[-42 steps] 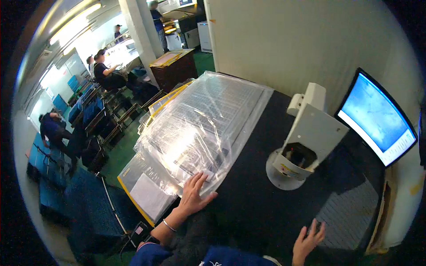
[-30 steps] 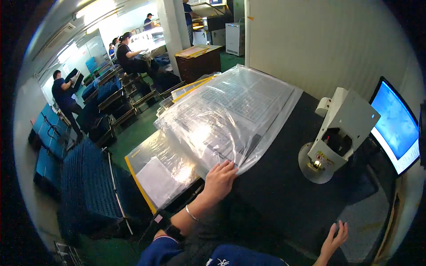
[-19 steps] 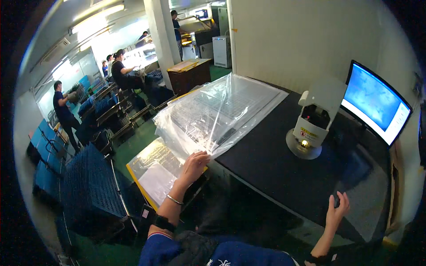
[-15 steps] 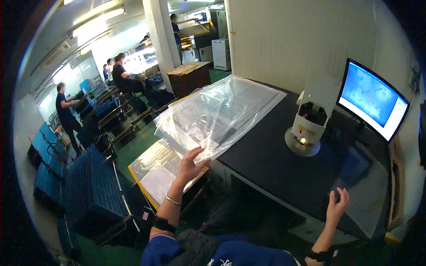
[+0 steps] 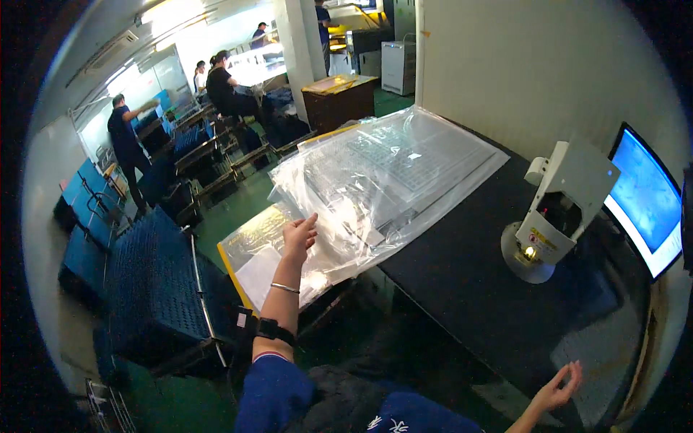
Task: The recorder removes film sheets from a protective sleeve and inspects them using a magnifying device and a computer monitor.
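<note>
A clear, wrinkled plastic film [image 5: 328, 238] lies over flat, grid-patterned sheets [image 5: 404, 159] at the left part of the black table, its near corner overhanging the edge. My left hand [image 5: 297, 238] is at the film's left edge, fingers curled together in what looks like a pinch on it; glare blurs the exact contact. My right hand [image 5: 557, 393] hovers by the table's near right edge, fingers loosely apart, holding nothing. Below the film, a yellow-edged board [image 5: 229, 263] carries a white sheet [image 5: 258, 278] under more clear wrap.
On the black table [image 5: 462, 289] stand a white device [image 5: 552, 224] with a lit round base and a monitor [image 5: 642, 195] showing a blue picture. Blue racks [image 5: 155, 281] crowd the left floor. A brown cabinet [image 5: 339, 101] and several people at work are farther back.
The view has shifted, moving the scene rightward. My left hand's fingers have closed from a spread pose at the film, which now hangs farther past the table corner. My right hand has lowered.
</note>
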A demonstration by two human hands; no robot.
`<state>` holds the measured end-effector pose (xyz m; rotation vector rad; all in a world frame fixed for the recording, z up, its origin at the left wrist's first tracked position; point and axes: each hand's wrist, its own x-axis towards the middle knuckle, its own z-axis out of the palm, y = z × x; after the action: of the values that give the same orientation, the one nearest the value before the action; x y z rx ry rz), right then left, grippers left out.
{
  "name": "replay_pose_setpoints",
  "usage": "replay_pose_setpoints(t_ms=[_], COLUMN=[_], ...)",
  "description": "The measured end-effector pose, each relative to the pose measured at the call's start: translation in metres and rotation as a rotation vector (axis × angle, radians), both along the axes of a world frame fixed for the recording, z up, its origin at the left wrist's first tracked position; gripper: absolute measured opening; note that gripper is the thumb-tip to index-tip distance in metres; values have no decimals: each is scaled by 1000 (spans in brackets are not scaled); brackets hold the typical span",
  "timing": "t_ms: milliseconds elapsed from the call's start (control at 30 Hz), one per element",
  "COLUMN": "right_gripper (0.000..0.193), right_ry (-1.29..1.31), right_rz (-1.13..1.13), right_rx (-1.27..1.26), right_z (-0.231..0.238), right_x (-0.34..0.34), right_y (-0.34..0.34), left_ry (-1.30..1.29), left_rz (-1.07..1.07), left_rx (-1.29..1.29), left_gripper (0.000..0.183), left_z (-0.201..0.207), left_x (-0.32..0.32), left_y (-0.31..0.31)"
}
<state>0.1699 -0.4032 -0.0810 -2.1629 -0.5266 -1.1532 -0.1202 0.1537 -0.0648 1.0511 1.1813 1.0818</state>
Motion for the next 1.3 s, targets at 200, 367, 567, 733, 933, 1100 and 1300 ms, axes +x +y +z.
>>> replay_pose_setpoints(t_ms=[200,367,567,733,933,1100,1300], right_gripper=[13,17,17,7,8,10,10], right_ry=[-58,-162,-135,-31,0,-18,-5], right_rz=[32,32,-22,-10,31,84,87], right_rx=[-66,-97,-136,-166,-100,-29,-14], right_z=[21,37,35,8,12,14,13], right_x=[-34,-39,-40,-28,-23,-25,-28], right_y=[37,52,49,26,28,29,29], left_ry=[-177,-162,-266,364,1060,560,1065], left_rz=[-116,-289,-449,-494,-438,-455,-184], left_rx=[19,328,462,786,671,496,838], left_gripper=[17,22,25,49,116,72,39], left_z=[25,53,87,34,11,-73,-15], left_x=[0,13,31,44,96,59,77], left_y=[4,26,27,58,63,177,116])
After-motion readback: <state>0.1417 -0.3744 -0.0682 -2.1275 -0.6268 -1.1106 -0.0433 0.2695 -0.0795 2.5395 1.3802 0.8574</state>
